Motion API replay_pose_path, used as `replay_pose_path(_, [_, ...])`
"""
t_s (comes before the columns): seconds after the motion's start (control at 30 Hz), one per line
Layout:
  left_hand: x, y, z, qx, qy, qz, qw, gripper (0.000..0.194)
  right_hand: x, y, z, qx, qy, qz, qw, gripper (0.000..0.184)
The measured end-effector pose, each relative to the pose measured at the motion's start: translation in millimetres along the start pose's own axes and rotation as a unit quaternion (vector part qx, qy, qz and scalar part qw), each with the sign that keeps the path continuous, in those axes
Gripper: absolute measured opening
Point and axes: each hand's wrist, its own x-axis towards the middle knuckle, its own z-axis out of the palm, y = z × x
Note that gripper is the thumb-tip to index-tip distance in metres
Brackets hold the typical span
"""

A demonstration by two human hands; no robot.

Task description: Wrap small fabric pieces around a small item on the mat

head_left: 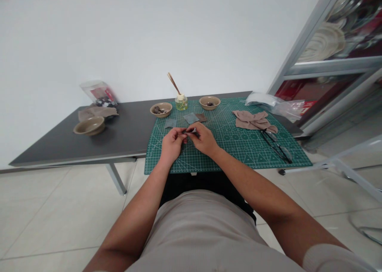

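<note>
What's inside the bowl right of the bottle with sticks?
Small dark pieces lie in the bowl, too small to identify. The bottom directly beneath them is covered.

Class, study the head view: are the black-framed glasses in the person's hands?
No, the glasses lie on the green mat, out to the right of the person's right hand.

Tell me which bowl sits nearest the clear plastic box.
The leftmost bowl, in front of the cloth by that box; the other two bowls flank the bottle with sticks.
</note>
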Motion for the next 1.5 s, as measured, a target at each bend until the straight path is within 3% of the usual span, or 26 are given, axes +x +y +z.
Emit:
replay_pose_path(0.7, [-5.6,-9.2,3.6,-0.004,0.025,0.026,0.999,0.021,-2.8,4.7,3.9,-0.035,-0.028,-0.045,0.998,0.011])
replay_pose_path(0.97, [-7.2,-4.6,5.3,0.035,0.016,0.025,0.999,0.021,-4.4,2.2,2.5,-0.055,-0.012,-0.071,0.996,0.012])
replay_pose_path(1.37, [-8.6,-5.5,5.5,-0.007,0.033,0.035,0.999,0.02,-4.9,2.4,3.4,-0.049,-0.028,-0.056,0.997,0.013])
replay_pose_path(1.5, [-7.5,-8.0,6.2,0.021,0.023,0.021,0.999,0.02,-4.6,2.9,3.7,-0.041,-0.017,-0.065,0.997,0.013])
